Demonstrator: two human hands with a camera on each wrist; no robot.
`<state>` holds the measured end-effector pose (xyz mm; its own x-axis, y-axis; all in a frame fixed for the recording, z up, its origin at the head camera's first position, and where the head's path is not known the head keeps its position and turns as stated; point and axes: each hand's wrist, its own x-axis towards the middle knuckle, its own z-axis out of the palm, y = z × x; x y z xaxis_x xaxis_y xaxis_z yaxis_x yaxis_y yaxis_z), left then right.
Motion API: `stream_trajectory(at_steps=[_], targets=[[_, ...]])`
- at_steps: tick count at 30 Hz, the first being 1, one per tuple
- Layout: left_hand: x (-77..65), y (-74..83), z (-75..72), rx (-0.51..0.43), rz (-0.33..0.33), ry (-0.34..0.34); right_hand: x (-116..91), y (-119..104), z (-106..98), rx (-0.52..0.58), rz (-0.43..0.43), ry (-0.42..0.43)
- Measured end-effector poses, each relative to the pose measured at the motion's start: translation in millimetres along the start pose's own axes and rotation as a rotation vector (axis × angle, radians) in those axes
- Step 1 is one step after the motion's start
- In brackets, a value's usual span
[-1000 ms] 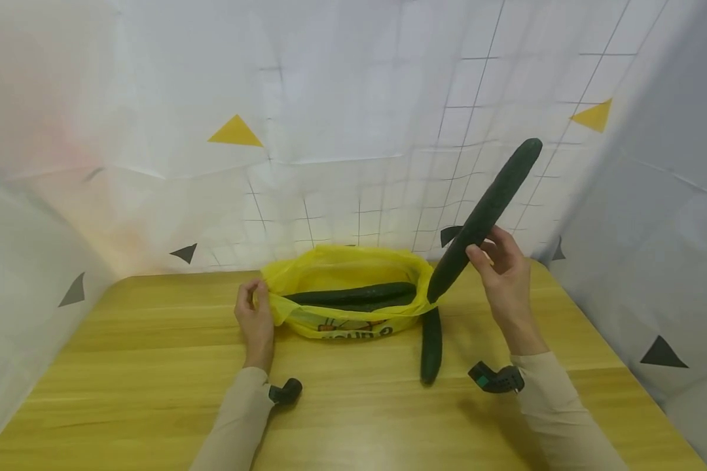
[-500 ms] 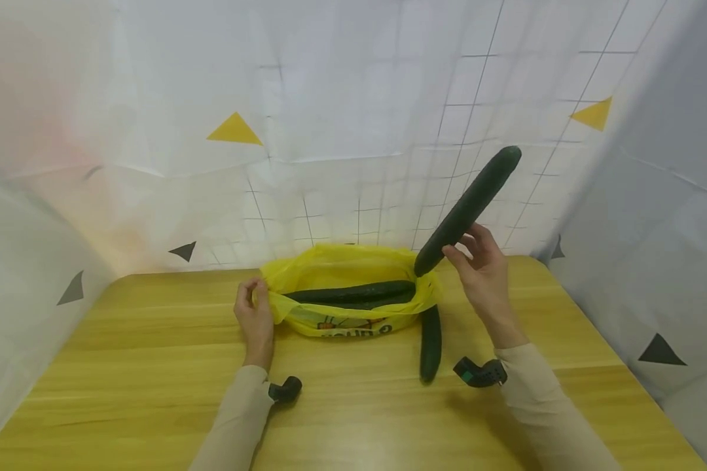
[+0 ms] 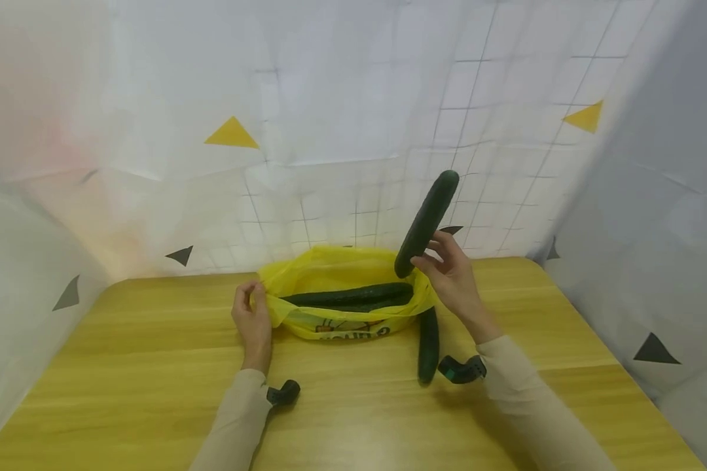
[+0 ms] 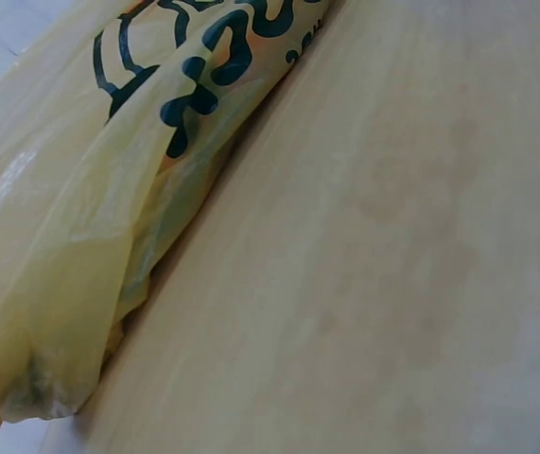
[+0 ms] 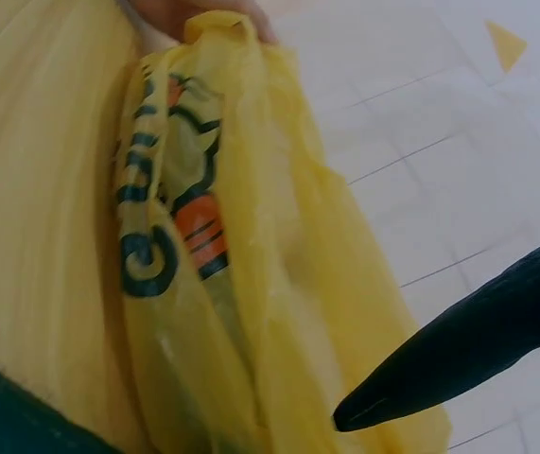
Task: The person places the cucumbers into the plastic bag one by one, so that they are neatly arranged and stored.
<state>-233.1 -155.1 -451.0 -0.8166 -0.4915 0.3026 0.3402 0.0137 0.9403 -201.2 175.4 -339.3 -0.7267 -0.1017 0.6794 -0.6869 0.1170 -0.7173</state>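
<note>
Right hand (image 3: 450, 275): here you pinch the held cucumber (image 3: 427, 224) towards its lower end, thumb on one side and fingers behind; that low grip seems meant to leave the tip pointing at the bag.
Held cucumber: it's up in the air over the right end of the bag (image 3: 299, 263), leaning, top end up and to the right, lower end at the mouth; whether that tip touches plastic, you can't tell from here.
Left hand (image 3: 252, 320): fingers curled, you grip the bag's left edge, presumably to steady the thin plastic and stop the mouth folding in.
Bag: it lies on its base on the bench (image 3: 153, 366), mouth gaping upwards, printed side facing you, walls creased and soft.
Bagged cucumbers (image 3: 353, 294): these lie lengthwise inside, at least two, likely so because the bag is wide and low, and they probably weigh it down.
Loose cucumber (image 3: 428, 347): out on the bench at the bag's right end, one end towards you, the far end hidden by the overhanging rim, within easy reach of your right hand.
</note>
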Motion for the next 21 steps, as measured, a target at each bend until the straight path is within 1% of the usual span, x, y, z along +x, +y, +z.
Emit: stream_trajectory(at_steps=[3,6,11,14,17,21], targets=[[-1.4,0.9,-1.1,0.006,-0.004,0.004,-0.6,4.1,2.4,-0.032,0.021,-0.038],[-1.8,1.8,-0.8,0.007,-0.011,-0.006,-1.1,5.5,4.4,-0.094,0.024,-0.07],[-1.1,1.8,-0.5,-0.015,-0.028,-0.02,-0.6,5.5,9.9,-0.184,-0.007,-0.119],[-0.4,1.6,-0.9,-0.027,-0.032,-0.023,0.3,4.3,13.8,-0.214,-0.018,-0.149],[-3.5,11.8,-1.2,-0.023,-0.032,-0.032,0.8,4.5,17.9,-0.249,-0.046,-0.17],[-3.3,11.9,-1.6,-0.022,-0.025,-0.029,0.6,13.4,21.8,-0.263,-0.072,-0.189]])
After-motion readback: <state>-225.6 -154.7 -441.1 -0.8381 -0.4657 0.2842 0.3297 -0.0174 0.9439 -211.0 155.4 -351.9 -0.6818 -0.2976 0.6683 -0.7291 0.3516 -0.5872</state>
